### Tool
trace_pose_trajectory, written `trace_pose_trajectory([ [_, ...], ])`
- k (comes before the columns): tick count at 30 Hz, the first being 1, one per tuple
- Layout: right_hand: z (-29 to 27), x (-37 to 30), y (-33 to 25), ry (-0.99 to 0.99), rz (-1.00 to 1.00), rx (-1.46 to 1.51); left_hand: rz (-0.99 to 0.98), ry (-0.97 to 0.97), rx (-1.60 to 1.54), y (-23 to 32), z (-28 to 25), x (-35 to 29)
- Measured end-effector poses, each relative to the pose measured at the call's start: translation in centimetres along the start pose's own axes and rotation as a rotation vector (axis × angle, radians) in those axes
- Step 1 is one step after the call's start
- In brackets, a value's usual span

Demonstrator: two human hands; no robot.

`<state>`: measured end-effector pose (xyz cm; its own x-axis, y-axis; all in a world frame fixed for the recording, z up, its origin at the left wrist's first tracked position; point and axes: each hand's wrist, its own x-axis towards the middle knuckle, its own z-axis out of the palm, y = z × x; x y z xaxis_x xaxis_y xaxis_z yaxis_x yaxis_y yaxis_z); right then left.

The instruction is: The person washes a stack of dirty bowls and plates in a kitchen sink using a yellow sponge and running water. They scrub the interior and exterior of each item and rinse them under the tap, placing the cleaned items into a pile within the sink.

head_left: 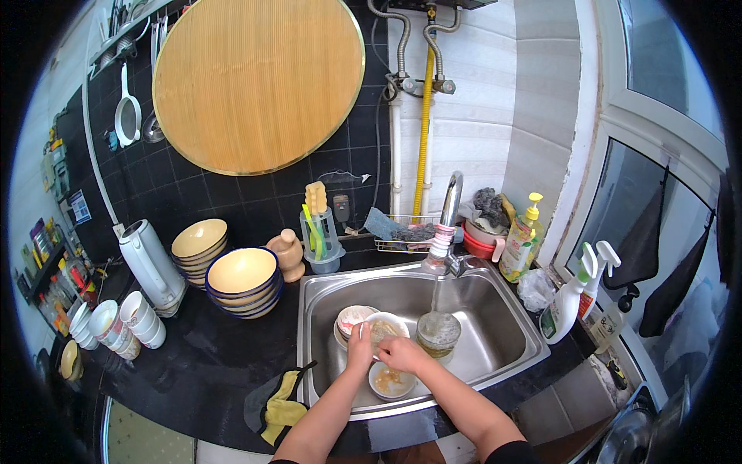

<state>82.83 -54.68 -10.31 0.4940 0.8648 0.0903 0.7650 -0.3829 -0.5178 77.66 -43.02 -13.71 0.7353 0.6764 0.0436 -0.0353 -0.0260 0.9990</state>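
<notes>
Over the left half of the steel sink (506, 356), my two hands are at a white bowl (398, 321) tilted toward me, with something yellowish inside. My left hand (360, 349) grips its left side, fingers together and pointing up. Closed at the near rim is my right hand (402, 356), its fingertips partly hidden. Just below my hands sits another white bowl (390, 382) with yellowish bits in cloudy liquid. Small dishes (352, 315) are stacked behind my left hand. Water runs from the faucet (451, 203) into a clear glass bowl (438, 331) at the right.
A yellow-and-grey cloth (284, 404) lies left of the sink. Stacked cream bowls (244, 272), white cups (143, 319) and a kettle (152, 265) stand on the dark counter (205, 363). A dish soap bottle (521, 238) and spray bottles (568, 304) line the right side.
</notes>
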Motion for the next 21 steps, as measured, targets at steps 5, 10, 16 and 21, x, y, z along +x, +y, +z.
trace_pose_trajectory([
  [5, 1.9, 0.9, 1.2, 0.425, -0.167, -0.003, 0.067, -0.062, 0.091, -0.9, 0.2, 0.2],
  [10, -0.1, 0.0, 0.2, 0.043, -0.072, 0.171, 0.116, -0.067, 0.148, -0.7, -0.1, 0.2],
  [16, -0.4, -0.6, 0.6, 0.469, -0.086, -0.272, 0.006, -0.138, 0.073, 1.2, -0.2, -0.4],
  [21, -1.7, -0.3, 0.2, 0.614, -0.198, -0.133, -0.358, -0.418, -0.072, 1.6, 0.3, -1.2],
])
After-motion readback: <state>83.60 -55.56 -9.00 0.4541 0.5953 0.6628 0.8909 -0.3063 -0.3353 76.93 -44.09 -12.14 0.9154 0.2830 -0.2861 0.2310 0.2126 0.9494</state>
